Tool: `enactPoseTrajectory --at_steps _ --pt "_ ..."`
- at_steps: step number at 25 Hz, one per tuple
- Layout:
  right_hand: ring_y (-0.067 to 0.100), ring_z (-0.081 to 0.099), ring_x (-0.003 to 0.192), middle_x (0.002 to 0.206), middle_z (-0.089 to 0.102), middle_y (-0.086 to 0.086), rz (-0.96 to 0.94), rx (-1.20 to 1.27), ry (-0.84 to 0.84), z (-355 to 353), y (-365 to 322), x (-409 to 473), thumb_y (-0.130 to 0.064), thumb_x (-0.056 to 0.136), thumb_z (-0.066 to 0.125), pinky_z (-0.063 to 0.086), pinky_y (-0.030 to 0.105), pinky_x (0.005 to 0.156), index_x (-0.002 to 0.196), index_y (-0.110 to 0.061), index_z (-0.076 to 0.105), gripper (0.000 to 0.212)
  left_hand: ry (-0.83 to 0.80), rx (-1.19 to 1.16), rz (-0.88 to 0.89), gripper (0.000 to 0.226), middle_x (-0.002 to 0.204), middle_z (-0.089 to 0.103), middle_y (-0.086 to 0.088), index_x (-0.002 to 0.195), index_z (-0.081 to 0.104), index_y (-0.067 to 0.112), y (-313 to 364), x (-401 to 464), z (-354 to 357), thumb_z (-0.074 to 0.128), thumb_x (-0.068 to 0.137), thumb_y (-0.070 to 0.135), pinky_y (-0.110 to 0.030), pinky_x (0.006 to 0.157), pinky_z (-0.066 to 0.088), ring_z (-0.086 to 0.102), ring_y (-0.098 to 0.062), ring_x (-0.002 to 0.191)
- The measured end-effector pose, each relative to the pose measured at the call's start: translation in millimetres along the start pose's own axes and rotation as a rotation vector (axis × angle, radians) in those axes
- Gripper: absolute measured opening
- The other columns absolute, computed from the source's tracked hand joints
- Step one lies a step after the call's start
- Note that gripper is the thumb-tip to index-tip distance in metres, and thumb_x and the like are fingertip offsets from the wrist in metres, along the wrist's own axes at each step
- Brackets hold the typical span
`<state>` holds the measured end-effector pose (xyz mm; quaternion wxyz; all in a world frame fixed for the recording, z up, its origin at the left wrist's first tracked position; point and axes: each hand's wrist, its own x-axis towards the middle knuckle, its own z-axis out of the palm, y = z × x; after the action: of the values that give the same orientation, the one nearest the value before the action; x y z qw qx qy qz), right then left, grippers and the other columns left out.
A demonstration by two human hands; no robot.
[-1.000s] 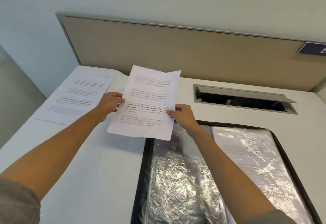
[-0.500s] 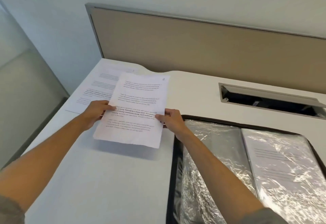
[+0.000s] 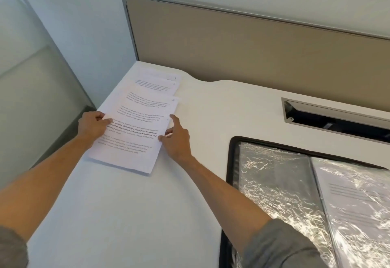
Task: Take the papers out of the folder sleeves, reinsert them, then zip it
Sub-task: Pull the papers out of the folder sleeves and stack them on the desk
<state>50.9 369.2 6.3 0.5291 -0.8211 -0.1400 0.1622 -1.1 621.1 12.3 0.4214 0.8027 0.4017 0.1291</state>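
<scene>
A printed sheet (image 3: 139, 124) lies on a small stack of papers (image 3: 160, 82) at the desk's far left corner. My left hand (image 3: 92, 127) pinches the sheet's left edge, thumb on top. At the sheet's right edge, my right hand (image 3: 176, 139) has its fingers spread, with the index fingertip on the paper. The black zip folder (image 3: 231, 158) lies open at the lower right. Its left clear sleeve (image 3: 274, 183) looks empty, and its right sleeve (image 3: 354, 200) holds a printed page.
The white desk (image 3: 147, 215) ends on the left at a drop beside a grey wall. A beige partition panel (image 3: 253, 46) runs along the back. A cable slot with an open metal flap (image 3: 337, 118) sits behind the folder.
Both hands carried the sheet left and away from the folder and lowered it onto the paper stack. My right hand's fingers have spread apart at the sheet's edge.
</scene>
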Motion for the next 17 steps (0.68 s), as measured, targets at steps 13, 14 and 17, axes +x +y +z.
enactPoseTrajectory --at_steps 13,14,17 --pt "0.019 0.048 0.117 0.133 0.040 0.000 -0.055 -0.342 -0.084 34 7 30 -0.029 0.087 0.069 0.047 0.038 0.094 0.132 -0.015 0.057 0.049 -0.007 0.142 0.066 0.047 0.129 0.058 -0.016 0.133 0.052 0.004 -12 40 5 0.066 0.091 0.017 -0.044 0.099 0.043 0.052 -0.034 0.119" --pt "0.019 0.045 0.121 0.138 0.037 0.001 -0.064 -0.352 -0.065 35 8 30 -0.031 0.087 0.068 0.046 0.040 0.096 0.134 -0.015 0.054 0.052 -0.016 0.154 0.071 0.053 0.129 0.058 -0.015 0.135 0.050 0.004 -12 40 5 0.069 0.089 0.021 -0.046 0.101 0.043 0.050 -0.033 0.120" --pt "0.020 0.031 0.137 0.154 0.025 0.003 -0.043 -0.374 -0.057 35 5 32 -0.036 0.090 0.063 0.040 0.041 0.105 0.145 -0.013 0.039 0.064 -0.020 0.182 0.089 0.063 0.125 0.058 -0.016 0.136 0.049 0.004 -12 40 6 0.074 0.084 0.030 -0.050 0.101 0.043 0.050 -0.034 0.119"
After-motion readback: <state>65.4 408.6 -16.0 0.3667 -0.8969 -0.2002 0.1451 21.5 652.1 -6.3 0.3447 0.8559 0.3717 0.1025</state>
